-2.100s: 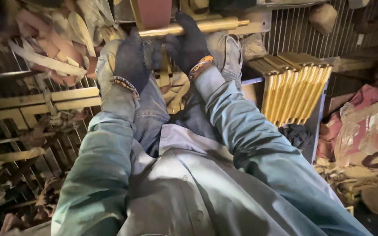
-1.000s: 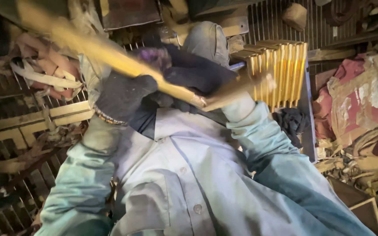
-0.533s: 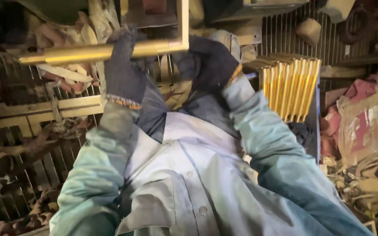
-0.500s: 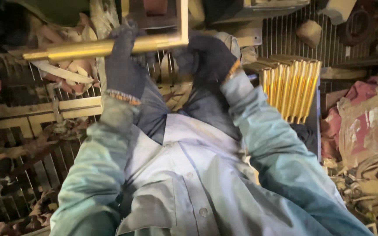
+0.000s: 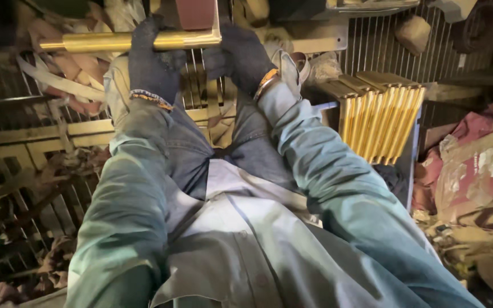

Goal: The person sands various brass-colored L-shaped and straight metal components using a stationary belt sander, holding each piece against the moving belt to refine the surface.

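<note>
Head view, nearest first: your pale grey shirt (image 5: 241,251) fills the near middle, with both blue-grey sleeves running away from you toward the far edge, over your jeans-clad knees.

Farther out, your left hand (image 5: 152,65), in a dark glove, is wrapped tight around a brass-coloured bar (image 5: 115,41) that lies level across the far left of the scene. Your right hand (image 5: 241,54), also gloved, sits just beside it on the right; it looks pressed to the bar's right end, where a short piece turns upward, but you cannot tell whether those fingers are closed on it. The two hands are close together, not touching. Just beyond them a reddish-brown sanding belt (image 5: 196,11) meets the bar, so the bar seems to be mid-finish against it.

On the right, a row of similar brass bars (image 5: 380,117) leans in a blue crate, apart from your hands. Whether those are finished or waiting cannot be judged. Metal scrap and rags (image 5: 469,171) lie at the far right.
</note>
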